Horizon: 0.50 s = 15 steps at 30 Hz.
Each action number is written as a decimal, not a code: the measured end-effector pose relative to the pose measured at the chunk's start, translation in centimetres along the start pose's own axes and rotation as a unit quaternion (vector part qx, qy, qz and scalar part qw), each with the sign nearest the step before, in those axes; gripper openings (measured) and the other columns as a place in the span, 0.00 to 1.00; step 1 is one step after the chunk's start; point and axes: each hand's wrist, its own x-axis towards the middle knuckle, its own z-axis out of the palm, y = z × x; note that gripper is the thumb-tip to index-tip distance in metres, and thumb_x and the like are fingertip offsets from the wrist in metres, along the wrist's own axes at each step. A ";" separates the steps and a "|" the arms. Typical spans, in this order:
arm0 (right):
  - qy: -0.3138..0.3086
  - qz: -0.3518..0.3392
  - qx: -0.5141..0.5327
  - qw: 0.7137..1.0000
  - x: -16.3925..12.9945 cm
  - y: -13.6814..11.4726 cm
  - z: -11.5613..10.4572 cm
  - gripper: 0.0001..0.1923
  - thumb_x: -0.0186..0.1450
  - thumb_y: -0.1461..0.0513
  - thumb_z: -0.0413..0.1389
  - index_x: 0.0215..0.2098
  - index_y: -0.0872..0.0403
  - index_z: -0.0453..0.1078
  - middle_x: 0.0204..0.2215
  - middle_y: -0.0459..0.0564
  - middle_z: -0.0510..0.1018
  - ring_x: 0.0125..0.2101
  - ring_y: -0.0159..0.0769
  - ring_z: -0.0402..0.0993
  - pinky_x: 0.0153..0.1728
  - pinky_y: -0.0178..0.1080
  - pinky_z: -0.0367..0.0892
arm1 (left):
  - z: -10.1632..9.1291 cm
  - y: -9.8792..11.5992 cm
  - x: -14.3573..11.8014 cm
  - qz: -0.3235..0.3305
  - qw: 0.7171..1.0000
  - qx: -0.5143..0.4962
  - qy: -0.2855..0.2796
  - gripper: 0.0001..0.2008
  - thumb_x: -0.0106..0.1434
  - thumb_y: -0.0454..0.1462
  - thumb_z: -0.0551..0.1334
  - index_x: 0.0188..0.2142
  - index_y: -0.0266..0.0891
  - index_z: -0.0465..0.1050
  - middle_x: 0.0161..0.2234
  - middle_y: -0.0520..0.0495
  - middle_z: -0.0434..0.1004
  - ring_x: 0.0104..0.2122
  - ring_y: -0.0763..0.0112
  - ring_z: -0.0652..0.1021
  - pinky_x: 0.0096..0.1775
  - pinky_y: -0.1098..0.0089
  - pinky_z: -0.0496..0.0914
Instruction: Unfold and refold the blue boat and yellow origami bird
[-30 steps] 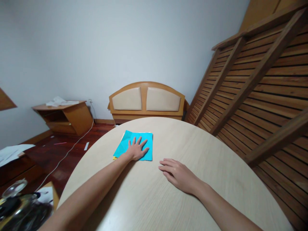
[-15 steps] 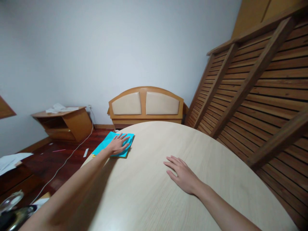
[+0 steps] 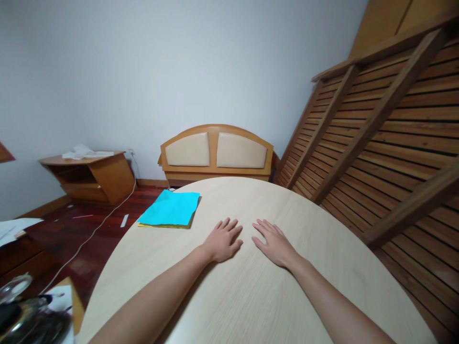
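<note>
My left hand [image 3: 223, 240] is open near the middle of the round pale wood table [image 3: 201, 291], palm down with its fingers spread. Just to its right, my right hand [image 3: 274, 242] lies open in the same way, fingers apart. A narrow gap separates the two hands, and neither holds anything. Beyond and to the left of my left hand, a creased bright cyan sheet of paper [image 3: 170, 209] rests near the table's left edge. Under it peeks the edge of a yellow sheet [image 3: 179, 226].
Slatted wooden panels [image 3: 387, 119] lean along the right. Behind the table stands a headboard [image 3: 215, 145] with cream pads. A low wooden cabinet [image 3: 114, 177] topped with papers is at the left. A white cable [image 3: 103, 224] crosses the floor.
My left hand has come off the cyan paper and moved right and nearer, beside my right hand. The paper stays at the table's left. My right hand has shifted only slightly.
</note>
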 end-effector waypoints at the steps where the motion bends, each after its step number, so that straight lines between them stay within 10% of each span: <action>1: -0.003 -0.006 0.003 1.000 -0.1 0.1 0.1 0.31 0.70 0.48 0.45 0.66 0.52 0.60 0.68 0.53 0.56 0.68 0.45 0.47 0.67 0.52 0.43 | -0.2 -0.1 -0.1 0.005 1.000 -0.005 0.000 0.27 0.70 0.48 0.50 0.65 0.42 0.59 0.69 0.41 0.53 0.68 0.48 0.53 0.64 0.48 0.52; 15: -0.040 -0.044 0.010 0.998 -0.7 0.1 0.0 0.34 0.69 0.45 0.46 0.68 0.51 0.56 0.70 0.51 0.51 0.70 0.46 0.42 0.67 0.54 0.39 | -0.2 -0.4 0.0 0.013 1.000 -0.007 -0.001 0.27 0.70 0.48 0.50 0.65 0.43 0.59 0.68 0.41 0.54 0.67 0.49 0.54 0.64 0.46 0.53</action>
